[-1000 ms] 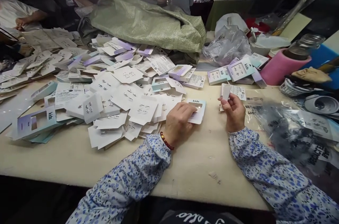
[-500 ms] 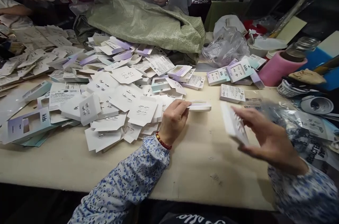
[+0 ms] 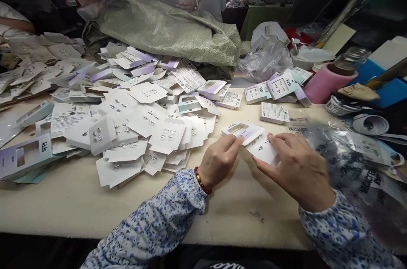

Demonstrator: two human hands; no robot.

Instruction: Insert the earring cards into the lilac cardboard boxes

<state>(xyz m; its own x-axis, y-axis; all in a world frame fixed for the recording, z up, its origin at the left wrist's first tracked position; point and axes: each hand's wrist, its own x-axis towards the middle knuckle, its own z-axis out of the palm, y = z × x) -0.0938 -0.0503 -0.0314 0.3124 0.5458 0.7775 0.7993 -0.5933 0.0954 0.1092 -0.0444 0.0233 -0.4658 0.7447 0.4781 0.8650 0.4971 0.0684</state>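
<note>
My left hand point(image 3: 221, 159) is closed on a small windowed "kids" box point(image 3: 237, 130), gripping its near end. Between the thumb and fingers of my right hand point(image 3: 294, 165) is a white earring card point(image 3: 263, 148) with small silver pieces on it. The card's far-left edge meets the box's near-right end; whether it has entered the box I cannot tell. To the left lies a heap of white earring cards point(image 3: 167, 135), mixed with flat and folded boxes point(image 3: 28, 156).
Filled "kids" boxes point(image 3: 281, 86) and a face-down box point(image 3: 274, 112) lie beyond my hands. A pink roll point(image 3: 329, 82) stands at right, near clear plastic bags point(image 3: 346, 167). A green woven sack point(image 3: 171, 31) lies behind the heap, with people beyond it.
My right hand has moved left, bringing the card up against the box. My left hand has come nearer and turned the box so its windowed face shows.
</note>
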